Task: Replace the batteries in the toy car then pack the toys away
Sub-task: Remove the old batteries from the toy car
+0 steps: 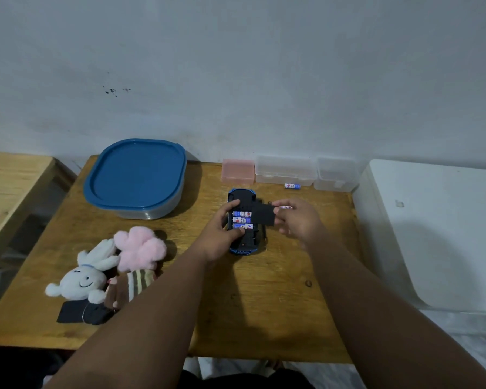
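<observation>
A blue toy car [242, 197] lies upside down on the wooden table [264, 299], its battery bay open with three blue-and-white batteries [242, 220] inside. My left hand [222, 234] grips the car's left side. My right hand [298, 220] pinches the black battery cover [263, 215] at the car's right side, over the bay's edge. Something white and red shows behind my right fingers. One loose battery [292, 186] rests near the back. A white bunny plush [82, 279], a pink plush [139, 248] and a dark doll [96, 310] lie at the left front.
A grey container with a blue lid [136, 175] stands at the back left. A pink box [237, 171] and two clear boxes [285, 169] line the wall. A white surface [432, 234] borders the table on the right, a wooden bench [9, 186] on the left.
</observation>
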